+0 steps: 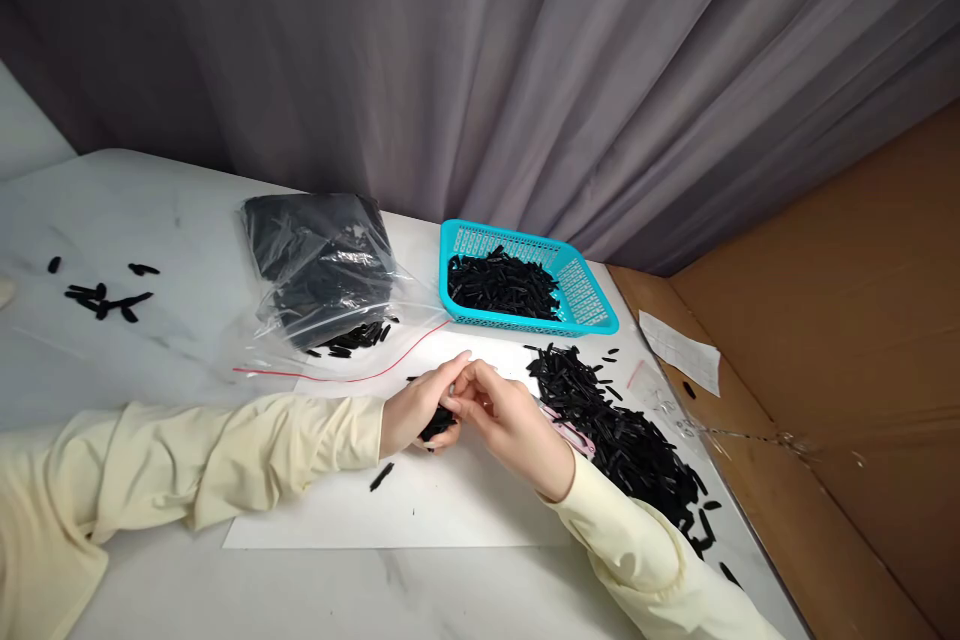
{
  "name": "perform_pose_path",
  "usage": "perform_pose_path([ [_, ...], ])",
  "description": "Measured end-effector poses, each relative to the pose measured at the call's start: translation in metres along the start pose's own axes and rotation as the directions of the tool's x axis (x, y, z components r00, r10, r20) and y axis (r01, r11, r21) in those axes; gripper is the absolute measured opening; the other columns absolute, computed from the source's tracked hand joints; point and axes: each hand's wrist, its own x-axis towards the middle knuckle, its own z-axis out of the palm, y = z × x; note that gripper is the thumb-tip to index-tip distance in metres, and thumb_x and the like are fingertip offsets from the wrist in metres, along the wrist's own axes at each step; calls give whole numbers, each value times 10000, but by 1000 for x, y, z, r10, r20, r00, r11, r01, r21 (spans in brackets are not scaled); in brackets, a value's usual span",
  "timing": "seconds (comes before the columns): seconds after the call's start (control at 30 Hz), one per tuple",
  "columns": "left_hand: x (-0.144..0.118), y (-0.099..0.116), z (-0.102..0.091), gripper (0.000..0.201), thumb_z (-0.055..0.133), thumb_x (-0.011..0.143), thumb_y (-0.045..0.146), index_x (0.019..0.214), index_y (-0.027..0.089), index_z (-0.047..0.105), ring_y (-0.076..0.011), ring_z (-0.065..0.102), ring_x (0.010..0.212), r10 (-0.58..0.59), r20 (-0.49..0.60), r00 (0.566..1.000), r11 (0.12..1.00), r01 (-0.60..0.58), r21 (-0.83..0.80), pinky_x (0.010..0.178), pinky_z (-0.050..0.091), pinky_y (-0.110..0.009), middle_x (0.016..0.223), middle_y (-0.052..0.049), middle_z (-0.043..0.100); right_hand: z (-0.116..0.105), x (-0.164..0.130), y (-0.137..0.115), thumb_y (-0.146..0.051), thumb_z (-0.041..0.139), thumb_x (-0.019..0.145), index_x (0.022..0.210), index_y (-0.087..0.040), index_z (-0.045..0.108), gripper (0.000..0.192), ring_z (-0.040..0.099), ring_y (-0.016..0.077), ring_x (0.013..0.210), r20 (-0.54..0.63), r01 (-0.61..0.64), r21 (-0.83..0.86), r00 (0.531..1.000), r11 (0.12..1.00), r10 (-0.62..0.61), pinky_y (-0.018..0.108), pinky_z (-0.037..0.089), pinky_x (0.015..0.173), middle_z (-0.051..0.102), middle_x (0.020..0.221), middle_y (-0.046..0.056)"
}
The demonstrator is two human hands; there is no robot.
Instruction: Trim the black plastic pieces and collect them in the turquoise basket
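Observation:
My left hand [415, 410] is closed around a small bunch of black strips [437, 426] above the white sheet [337, 510]. Against its fingertips, my right hand [510, 425] has its fingers bent and drawn together; whatever they pinch is too small or hidden to make out. One loose black strip [381, 477] lies on the sheet below my left wrist. Just right of my right hand a large heap of black strips [637, 450] spreads out, with a pink-handled tool [574, 435] partly buried at its edge.
Behind the hands stands a turquoise basket [525, 325] holding many black strips. A clear zip bag [322, 270] with black material lies left of it, over more strips. Scattered strips [105, 302] lie far left. A paper slip [681, 352] and cardboard [840, 340] border the right side.

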Motion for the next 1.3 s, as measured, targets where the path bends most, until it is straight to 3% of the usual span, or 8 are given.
perform_pose_path([
  [0.23, -1, 2, 2, 358, 307, 852, 380, 1079, 145, 450, -73, 227, 271, 85, 33, 996, 996, -85, -4, 328, 256, -173, 311, 104, 343, -20, -16, -1, -312, 537, 830, 847, -190, 504, 127, 488, 99, 499, -136, -78, 166, 985, 983, 102, 208, 426, 450, 560, 609, -12],
  [0.4, 4, -2, 2, 200, 362, 773, 260, 892, 146, 476, -67, 228, 273, 101, 59, 993, 995, -102, 15, 331, 271, -182, 320, 105, 332, -21, -15, -4, -346, 595, 793, 811, -184, 535, 174, 506, 106, 492, -153, -57, 310, 982, 949, 109, 224, 448, 434, 560, 623, -2],
  [0.53, 4, -2, 3, 120, 350, 756, 225, 731, 160, 447, -63, 231, 278, 96, 57, 994, 995, -98, 36, 329, 240, -179, 305, 91, 322, -13, -10, -7, -299, 553, 823, 819, -198, 553, 102, 527, 112, 518, -210, 5, 179, 977, 984, 33, 235, 474, 470, 595, 703, 14],
  [0.7, 2, -1, 3, 132, 349, 755, 217, 769, 156, 466, -62, 246, 288, 135, 43, 990, 990, -136, 20, 327, 212, -170, 328, 91, 334, -1, -11, -7, -195, 479, 861, 768, -189, 585, 142, 564, 151, 656, -254, 128, -76, 957, 989, -144, 278, 491, 617, 594, 739, 41],
  [0.8, 3, -1, 3, 88, 373, 737, 211, 754, 164, 446, -48, 256, 288, 141, 35, 989, 990, -140, -7, 323, 215, -167, 393, 87, 381, 0, -15, -6, -180, 472, 863, 809, -183, 620, 157, 574, 172, 750, -233, 174, -79, 954, 982, -188, 290, 495, 665, 582, 789, 62],
  [0.9, 3, -1, 3, 136, 356, 755, 219, 813, 159, 464, -44, 265, 288, 130, 54, 990, 992, -129, -14, 326, 234, -172, 452, 74, 438, -4, -21, -4, -196, 482, 858, 912, -201, 651, 177, 589, 173, 767, -187, 145, 38, 973, 989, -136, 273, 517, 610, 564, 869, 79],
  [1.03, -1, -2, 4, 334, 386, 762, 211, 1048, 105, 521, -55, 253, 297, 131, 83, 988, 988, -137, 73, 350, 249, -178, 377, 103, 368, -13, -35, 2, -223, 496, 857, 939, -233, 668, 190, 602, 130, 609, -158, 53, 232, 987, 971, -16, 279, 545, 569, 591, 904, 66],
  [1.3, -8, -5, 4, 399, 504, 799, 271, 1125, 70, 612, -62, 241, 403, 189, 110, 976, 893, -217, 394, 396, 200, -200, 416, 88, 295, -6, -58, 23, -225, 700, 706, 959, -210, 615, 268, 645, 178, 766, -325, -55, 477, 916, 877, 234, 333, 557, 752, 668, 830, 45],
])
